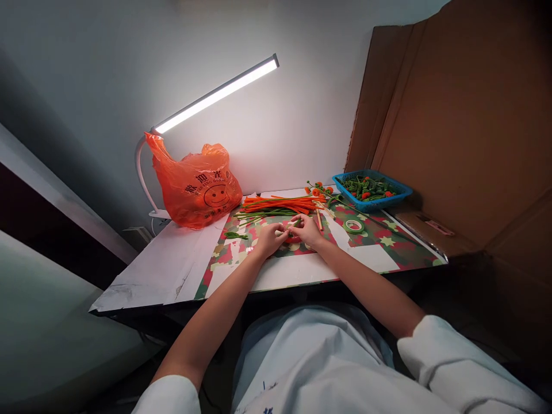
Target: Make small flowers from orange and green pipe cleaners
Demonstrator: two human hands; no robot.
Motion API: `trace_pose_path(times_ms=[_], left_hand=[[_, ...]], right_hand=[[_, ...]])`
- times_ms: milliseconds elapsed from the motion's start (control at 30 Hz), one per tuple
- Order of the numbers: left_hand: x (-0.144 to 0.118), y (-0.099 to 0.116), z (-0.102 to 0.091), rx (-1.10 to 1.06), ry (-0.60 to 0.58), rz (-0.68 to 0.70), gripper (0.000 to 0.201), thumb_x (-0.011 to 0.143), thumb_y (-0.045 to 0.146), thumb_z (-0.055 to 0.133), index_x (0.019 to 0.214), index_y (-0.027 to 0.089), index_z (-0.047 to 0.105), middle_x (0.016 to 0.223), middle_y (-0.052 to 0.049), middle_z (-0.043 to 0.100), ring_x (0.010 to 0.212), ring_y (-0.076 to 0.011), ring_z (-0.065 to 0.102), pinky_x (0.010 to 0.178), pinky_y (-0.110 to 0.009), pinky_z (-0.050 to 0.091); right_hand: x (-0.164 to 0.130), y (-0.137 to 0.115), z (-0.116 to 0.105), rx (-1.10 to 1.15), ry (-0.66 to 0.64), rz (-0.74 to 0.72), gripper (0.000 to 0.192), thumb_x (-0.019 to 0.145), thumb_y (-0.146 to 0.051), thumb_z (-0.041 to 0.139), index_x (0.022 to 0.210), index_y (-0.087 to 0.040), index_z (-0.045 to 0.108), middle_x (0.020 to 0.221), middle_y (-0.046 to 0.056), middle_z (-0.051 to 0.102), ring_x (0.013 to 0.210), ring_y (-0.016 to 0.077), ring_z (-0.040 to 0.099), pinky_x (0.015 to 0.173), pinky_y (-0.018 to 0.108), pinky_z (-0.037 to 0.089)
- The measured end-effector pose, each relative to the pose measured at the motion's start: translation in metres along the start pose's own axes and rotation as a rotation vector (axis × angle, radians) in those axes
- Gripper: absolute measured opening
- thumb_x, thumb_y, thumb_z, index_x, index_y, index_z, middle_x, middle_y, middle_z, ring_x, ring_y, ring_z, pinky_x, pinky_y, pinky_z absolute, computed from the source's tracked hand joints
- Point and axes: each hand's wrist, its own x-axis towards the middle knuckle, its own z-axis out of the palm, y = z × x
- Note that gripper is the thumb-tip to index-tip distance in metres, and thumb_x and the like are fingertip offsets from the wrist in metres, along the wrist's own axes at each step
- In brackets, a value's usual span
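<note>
Two hands, left [269, 237] and right [307, 229], fingers curled, pinching one small green stem [290, 232] between them; one tape roll [353, 225], one basket [371, 190], one bag [196, 185] nearby.

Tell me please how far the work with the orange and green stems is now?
Some pieces look finished: small orange flowers lie by the blue basket, which holds more green and orange bits. In hand: the left hand and right hand meet over one small green piece, too small to see clearly. Left: a big pile of orange and green stems behind the hands, and a roll of green tape.
</note>
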Motion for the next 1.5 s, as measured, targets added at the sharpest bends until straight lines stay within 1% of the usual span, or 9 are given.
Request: trace_pose_path(times_ms=[300,433,567,700,833,1033,1200,1367,1500], left_hand=[[-0.001,0.003,-0.002,-0.034,0.121,0.071,0.021,0.081,0.039,0.061,0.071,0.021,0.060,0.079,-0.002,0.069,0.076,-0.0171,0.062,0.074,-0.031,0.049],[-0.001,0.002,-0.001,-0.102,0.075,0.007,0.022,0.081,0.042,0.060,0.080,0.020,0.062,0.083,-0.003,0.069,0.079,-0.0177,0.064,0.071,-0.030,0.051],[-0.001,-0.002,0.003,-0.243,-0.063,-0.051,0.029,0.075,0.042,0.066,0.093,0.019,0.059,0.088,-0.003,0.068,0.075,-0.0155,0.063,0.062,-0.026,0.051],[-0.001,-0.001,0.006,-0.259,-0.037,-0.053,0.023,0.077,0.035,0.062,0.090,0.018,0.056,0.079,0.000,0.064,0.063,-0.0115,0.057,0.056,-0.023,0.047],[-0.003,0.005,0.004,-0.246,0.026,0.012,0.017,0.076,0.027,0.061,0.090,0.019,0.055,0.079,0.001,0.062,0.061,-0.0091,0.056,0.057,-0.022,0.047],[-0.005,0.005,0.001,-0.093,0.116,0.209,0.017,0.077,0.018,0.060,0.093,0.021,0.055,0.080,0.002,0.061,0.069,-0.0101,0.056,0.065,-0.023,0.048],[-0.004,0.008,-0.001,-0.033,0.104,0.356,0.006,0.083,0.016,0.056,0.087,0.021,0.058,0.088,-0.002,0.062,0.079,-0.0127,0.058,0.070,-0.025,0.048],[-0.003,0.010,-0.002,-0.019,0.081,0.377,0.005,0.086,0.018,0.053,0.084,0.020,0.057,0.090,-0.003,0.062,0.080,-0.0130,0.058,0.072,-0.025,0.047],[-0.003,0.008,0.001,-0.020,0.085,0.324,0.006,0.087,0.018,0.050,0.082,0.020,0.054,0.083,-0.002,0.060,0.073,-0.0123,0.054,0.066,-0.024,0.044]], right_hand=[[-0.001,-0.002,0.003,0.075,0.075,0.071,0.025,0.060,-0.018,0.070,0.078,-0.019,0.053,0.062,-0.004,0.057,0.055,0.0112,0.057,0.051,0.023,0.050],[-0.001,-0.005,0.003,0.123,0.087,0.103,0.024,0.061,-0.019,0.071,0.077,-0.019,0.053,0.064,-0.004,0.058,0.056,0.0120,0.059,0.051,0.025,0.052],[-0.001,-0.007,0.001,0.159,0.090,0.122,0.025,0.062,-0.020,0.073,0.078,-0.019,0.054,0.066,-0.002,0.060,0.058,0.0126,0.061,0.053,0.024,0.053],[-0.001,-0.010,0.000,0.175,0.079,0.115,0.025,0.062,-0.018,0.073,0.078,-0.018,0.054,0.065,-0.004,0.059,0.058,0.0112,0.060,0.057,0.025,0.053],[-0.003,-0.014,-0.002,0.167,0.058,0.081,0.027,0.058,-0.019,0.072,0.079,-0.018,0.056,0.068,-0.004,0.059,0.055,0.0093,0.057,0.055,0.024,0.051],[-0.006,-0.019,-0.005,0.208,0.045,0.067,0.027,0.055,-0.020,0.072,0.078,-0.018,0.057,0.067,-0.004,0.058,0.059,0.0104,0.058,0.059,0.025,0.052],[-0.004,-0.019,-0.004,0.254,0.067,0.111,0.026,0.056,-0.018,0.072,0.077,-0.018,0.056,0.064,-0.005,0.057,0.057,0.0096,0.058,0.061,0.026,0.054],[-0.003,-0.016,-0.004,0.269,0.068,0.119,0.027,0.057,-0.018,0.072,0.078,-0.018,0.055,0.066,-0.005,0.058,0.057,0.0097,0.059,0.062,0.028,0.055],[-0.002,-0.015,-0.003,0.260,0.070,0.112,0.026,0.058,-0.019,0.070,0.078,-0.019,0.054,0.067,-0.004,0.058,0.059,0.0106,0.060,0.063,0.029,0.056]])
